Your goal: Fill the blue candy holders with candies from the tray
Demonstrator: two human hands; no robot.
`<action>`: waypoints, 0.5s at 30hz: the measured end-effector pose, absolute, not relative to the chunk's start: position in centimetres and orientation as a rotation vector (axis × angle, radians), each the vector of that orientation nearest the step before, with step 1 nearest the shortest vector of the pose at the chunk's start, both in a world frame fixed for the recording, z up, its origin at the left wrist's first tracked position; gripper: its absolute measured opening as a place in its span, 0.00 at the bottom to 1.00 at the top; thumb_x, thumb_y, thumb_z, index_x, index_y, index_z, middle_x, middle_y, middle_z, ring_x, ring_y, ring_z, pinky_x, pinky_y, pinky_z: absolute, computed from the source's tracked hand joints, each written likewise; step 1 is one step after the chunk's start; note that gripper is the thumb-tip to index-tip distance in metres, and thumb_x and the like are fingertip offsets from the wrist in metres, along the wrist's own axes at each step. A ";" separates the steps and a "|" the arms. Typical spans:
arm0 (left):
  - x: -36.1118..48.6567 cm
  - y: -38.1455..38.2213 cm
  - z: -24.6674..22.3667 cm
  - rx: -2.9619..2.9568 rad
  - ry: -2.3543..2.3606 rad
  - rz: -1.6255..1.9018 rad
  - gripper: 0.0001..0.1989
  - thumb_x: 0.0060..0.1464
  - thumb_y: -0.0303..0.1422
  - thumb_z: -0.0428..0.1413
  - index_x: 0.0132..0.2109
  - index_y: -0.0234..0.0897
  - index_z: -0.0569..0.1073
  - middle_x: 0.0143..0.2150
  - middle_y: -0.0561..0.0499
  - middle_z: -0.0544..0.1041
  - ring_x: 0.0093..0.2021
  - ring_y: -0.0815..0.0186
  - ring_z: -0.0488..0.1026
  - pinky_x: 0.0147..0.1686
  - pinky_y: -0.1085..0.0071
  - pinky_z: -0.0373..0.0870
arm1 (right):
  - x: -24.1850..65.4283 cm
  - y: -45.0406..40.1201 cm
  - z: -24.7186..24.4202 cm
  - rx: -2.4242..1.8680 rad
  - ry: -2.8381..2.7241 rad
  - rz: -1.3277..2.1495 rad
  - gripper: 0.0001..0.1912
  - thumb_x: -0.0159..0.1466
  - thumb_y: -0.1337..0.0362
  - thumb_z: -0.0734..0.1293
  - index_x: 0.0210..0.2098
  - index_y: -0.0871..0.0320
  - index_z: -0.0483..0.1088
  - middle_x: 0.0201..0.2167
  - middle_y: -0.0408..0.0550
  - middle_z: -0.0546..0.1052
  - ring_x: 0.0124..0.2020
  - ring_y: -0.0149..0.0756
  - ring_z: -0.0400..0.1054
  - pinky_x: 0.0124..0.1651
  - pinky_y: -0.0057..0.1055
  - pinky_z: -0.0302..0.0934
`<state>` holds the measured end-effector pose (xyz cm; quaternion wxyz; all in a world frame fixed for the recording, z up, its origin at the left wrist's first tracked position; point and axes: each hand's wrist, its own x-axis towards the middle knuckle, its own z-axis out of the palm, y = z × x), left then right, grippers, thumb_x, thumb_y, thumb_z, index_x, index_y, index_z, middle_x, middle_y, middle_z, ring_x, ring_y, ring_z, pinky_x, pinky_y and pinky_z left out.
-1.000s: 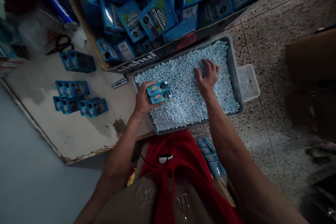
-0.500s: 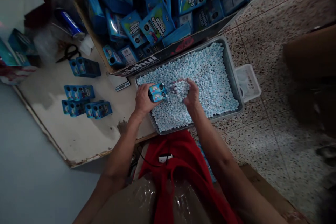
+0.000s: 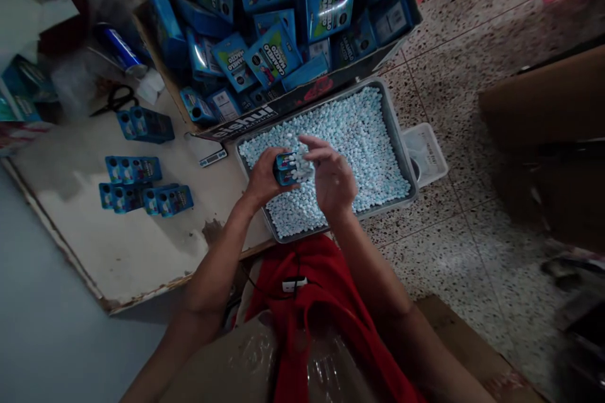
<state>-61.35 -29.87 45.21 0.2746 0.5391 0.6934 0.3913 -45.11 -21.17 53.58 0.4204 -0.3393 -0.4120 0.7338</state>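
Observation:
In my left hand point(image 3: 261, 180) are two small blue candy boxes point(image 3: 284, 176), side by side, gripped over the tray point(image 3: 390, 123). White and pale blue candies point(image 3: 301, 167) pile up at the ends of the boxes that face my right hand. My right hand point(image 3: 334, 184) is beside that pile, its fingers stretched out and the palm showing. Loose pellet-like candies point(image 3: 362, 145) fill the grey tray beneath both hands. How full the boxes are inside is hidden.
A carton point(image 3: 307, 91) heaped with larger blue packs stands behind the tray. On the table at left are several small blue boxes point(image 3: 133, 169), scissors point(image 3: 116, 99), a small scale point(image 3: 212, 157) and a blue can point(image 3: 121, 50). A clear plastic container point(image 3: 428, 151) lies to the right.
My right hand has carried a scoop of candies left to the boxes and has opened, spilling them there. The boxes stay in my left hand. The whole view has shifted slightly.

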 end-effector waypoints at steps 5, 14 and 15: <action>-61.5 -28.4 44.2 1.396 1.718 1.129 0.42 0.43 0.55 0.75 0.59 0.42 0.72 0.56 0.45 0.80 0.55 0.51 0.80 0.56 0.54 0.78 | -40.5 -19.8 49.9 -1.215 -0.831 1.679 0.22 0.68 0.41 0.63 0.35 0.49 0.80 0.50 0.46 0.82 0.59 0.39 0.74 0.68 0.44 0.64; -61.8 -29.8 42.3 1.291 1.785 1.242 0.43 0.41 0.54 0.76 0.59 0.41 0.72 0.54 0.44 0.80 0.52 0.52 0.82 0.54 0.55 0.79 | -36.5 -21.5 43.8 -1.612 -1.328 1.532 0.19 0.60 0.46 0.74 0.35 0.57 0.79 0.35 0.44 0.80 0.42 0.37 0.71 0.52 0.36 0.64; -61.9 -30.1 42.1 1.266 1.805 1.255 0.43 0.42 0.54 0.76 0.60 0.42 0.71 0.55 0.44 0.80 0.52 0.53 0.81 0.54 0.55 0.79 | -36.4 -21.7 43.6 -1.620 -1.349 1.528 0.19 0.60 0.46 0.74 0.35 0.57 0.79 0.36 0.45 0.80 0.42 0.38 0.72 0.52 0.37 0.65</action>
